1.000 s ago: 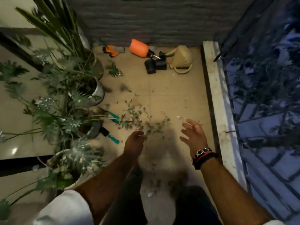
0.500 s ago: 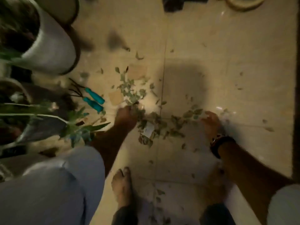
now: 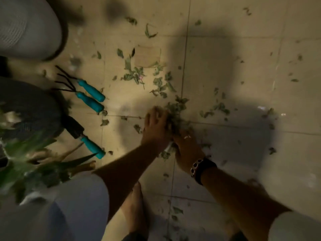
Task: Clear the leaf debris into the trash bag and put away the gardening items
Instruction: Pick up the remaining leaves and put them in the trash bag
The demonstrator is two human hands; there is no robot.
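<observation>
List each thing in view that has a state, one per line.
left hand: cupped against the leaf pile
right hand: cupped against the pile's other side
leaf pile: bunched between both hands, on the floor
scattered leaves: loose on the tiles
teal-handled tools: lying flat, untouched

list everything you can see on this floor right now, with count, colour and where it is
leaf debris: many scraps, green, scattered over the middle of the floor
leaf pile: one, green, bunched between the two hands
hand tools: three, teal handles with black heads, lying side by side at left
white pot: one, top left corner
dark pot: one, left edge beside the tools
plant leaves: blurred, green, lower left
floor tiles: beige, throughout
bracelets: dark, on the right wrist
bare foot: one, bottom centre
left hand: on the pile
right hand: on the pile
</observation>
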